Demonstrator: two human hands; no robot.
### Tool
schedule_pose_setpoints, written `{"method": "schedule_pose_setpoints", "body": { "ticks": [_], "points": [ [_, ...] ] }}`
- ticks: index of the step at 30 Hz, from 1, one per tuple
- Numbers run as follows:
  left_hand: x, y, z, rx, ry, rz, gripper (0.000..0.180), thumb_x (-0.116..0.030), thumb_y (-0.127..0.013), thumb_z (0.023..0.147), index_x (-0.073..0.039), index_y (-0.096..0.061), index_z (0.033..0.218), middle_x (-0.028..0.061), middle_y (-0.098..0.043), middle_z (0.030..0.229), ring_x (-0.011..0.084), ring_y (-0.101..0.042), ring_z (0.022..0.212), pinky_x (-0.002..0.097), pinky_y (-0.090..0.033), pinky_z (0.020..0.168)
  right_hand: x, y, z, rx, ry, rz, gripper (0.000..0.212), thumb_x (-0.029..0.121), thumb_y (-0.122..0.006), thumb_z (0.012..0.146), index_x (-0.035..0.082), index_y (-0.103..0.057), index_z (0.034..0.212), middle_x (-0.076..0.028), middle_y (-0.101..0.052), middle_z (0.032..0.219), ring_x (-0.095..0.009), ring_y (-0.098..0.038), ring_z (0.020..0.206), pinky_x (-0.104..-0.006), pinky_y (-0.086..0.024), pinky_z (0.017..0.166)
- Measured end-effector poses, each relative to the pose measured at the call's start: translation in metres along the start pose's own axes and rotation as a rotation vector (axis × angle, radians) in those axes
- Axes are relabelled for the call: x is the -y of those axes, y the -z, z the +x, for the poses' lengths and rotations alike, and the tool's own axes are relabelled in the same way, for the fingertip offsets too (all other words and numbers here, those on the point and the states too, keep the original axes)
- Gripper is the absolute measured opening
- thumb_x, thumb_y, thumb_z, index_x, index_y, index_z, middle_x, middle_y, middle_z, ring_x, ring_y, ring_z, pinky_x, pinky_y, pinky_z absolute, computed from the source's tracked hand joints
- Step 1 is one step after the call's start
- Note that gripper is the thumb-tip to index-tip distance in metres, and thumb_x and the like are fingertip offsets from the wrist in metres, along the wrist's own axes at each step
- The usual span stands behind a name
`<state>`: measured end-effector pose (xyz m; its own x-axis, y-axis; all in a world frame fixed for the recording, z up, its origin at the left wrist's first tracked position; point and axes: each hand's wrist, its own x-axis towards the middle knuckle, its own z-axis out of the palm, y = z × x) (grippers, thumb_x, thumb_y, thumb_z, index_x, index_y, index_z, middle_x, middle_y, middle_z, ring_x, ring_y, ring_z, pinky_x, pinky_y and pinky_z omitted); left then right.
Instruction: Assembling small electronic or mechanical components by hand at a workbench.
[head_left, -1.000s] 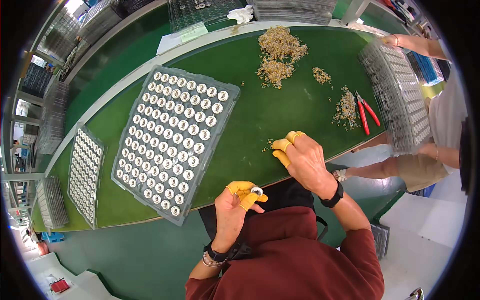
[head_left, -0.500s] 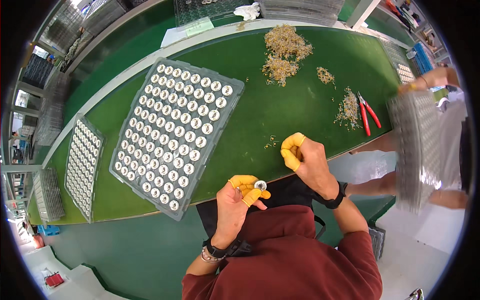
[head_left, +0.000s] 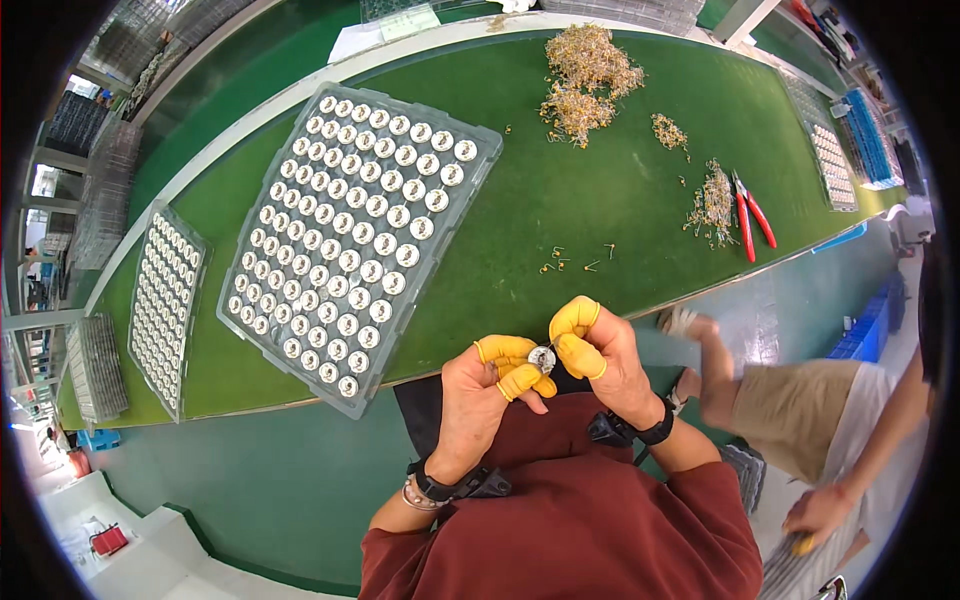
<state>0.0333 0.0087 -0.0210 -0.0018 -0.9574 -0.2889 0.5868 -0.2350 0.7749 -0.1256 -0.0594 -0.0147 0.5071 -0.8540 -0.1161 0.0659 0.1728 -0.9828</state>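
My left hand (head_left: 472, 398), its fingertips in yellow finger cots, grips a small round silver-white part (head_left: 543, 358) by its edge. My right hand (head_left: 617, 365), also with yellow finger cots, is closed in a pinch right beside that part. Whatever lies between its fingertips is too small and covered to make out. Both hands are just off the bench's front edge, above my lap. On the green bench beyond them lie several loose wire-legged components (head_left: 560, 264). To the left, a clear plastic tray (head_left: 415, 297) holds rows of similar round parts.
Wire-legged components form a large heap (head_left: 585, 85) and two smaller piles (head_left: 668, 132) (head_left: 712, 205). Red-handled pliers (head_left: 748, 218) lie near the right edge. Another filled tray (head_left: 165, 310) is at far left. A co-worker (head_left: 790, 420) is at right, beside the bench.
My right hand has come left and down to the round part; my left hand has shifted slightly right and up. More loose components now show on the bench. The co-worker's stacked trays have left the bench edge.
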Motion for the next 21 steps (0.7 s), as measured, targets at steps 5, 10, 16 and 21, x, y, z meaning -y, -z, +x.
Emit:
{"method": "schedule_pose_setpoints", "body": {
  "ticks": [5, 10, 16, 21],
  "points": [
    [0.0004, -0.0015, -0.0005, -0.014, -0.007, 0.011, 0.020, -0.007, -0.064, 0.087, 0.006, -0.059, 0.102, 0.0137, -0.066, 0.089, 0.0222, -0.067, 0.071, 0.0281, -0.057, 0.054, 0.0010, 0.0007, -0.0019, -0.012, 0.003, -0.035, 0.007, 0.009, -0.055, 0.090, 0.002, -0.054, 0.090, 0.002, -0.053, 0.079, -0.005, -0.045, 0.067, -0.0201, -0.039, 0.060],
    [0.0016, -0.0006, 0.0003, -0.008, -0.008, 0.025, 0.021, -0.007, -0.064, 0.087, 0.006, -0.059, 0.103, 0.0142, -0.066, 0.089, 0.0222, -0.067, 0.071, 0.0283, -0.057, 0.053, 0.0004, 0.0010, -0.0037, -0.032, 0.035, -0.107, 0.008, 0.009, -0.055, 0.090, 0.001, -0.054, 0.090, 0.000, -0.055, 0.078, -0.006, -0.048, 0.066, -0.0217, -0.041, 0.058],
    [0.0010, -0.0014, 0.0003, 0.000, 0.016, 0.006, 0.016, 0.000, -0.061, 0.088, 0.007, -0.058, 0.102, 0.0127, -0.065, 0.089, 0.0208, -0.067, 0.072, 0.0283, -0.056, 0.055, -0.0044, 0.0016, -0.0054, -0.028, 0.065, -0.108, 0.009, 0.008, -0.057, 0.089, 0.000, -0.054, 0.090, -0.001, -0.054, 0.073, -0.006, -0.047, 0.061, -0.0222, -0.040, 0.055],
    [0.0007, -0.0005, -0.0007, -0.001, 0.015, 0.010, 0.017, -0.001, -0.062, 0.088, 0.007, -0.058, 0.103, 0.0128, -0.065, 0.090, 0.0199, -0.066, 0.072, 0.0280, -0.056, 0.056, -0.0082, 0.0061, -0.0033, 0.013, 0.187, -0.308, 0.010, 0.008, -0.060, 0.087, 0.002, -0.054, 0.090, -0.003, -0.054, 0.068, -0.010, -0.047, 0.054, -0.0256, -0.038, 0.050]
  ]
}}
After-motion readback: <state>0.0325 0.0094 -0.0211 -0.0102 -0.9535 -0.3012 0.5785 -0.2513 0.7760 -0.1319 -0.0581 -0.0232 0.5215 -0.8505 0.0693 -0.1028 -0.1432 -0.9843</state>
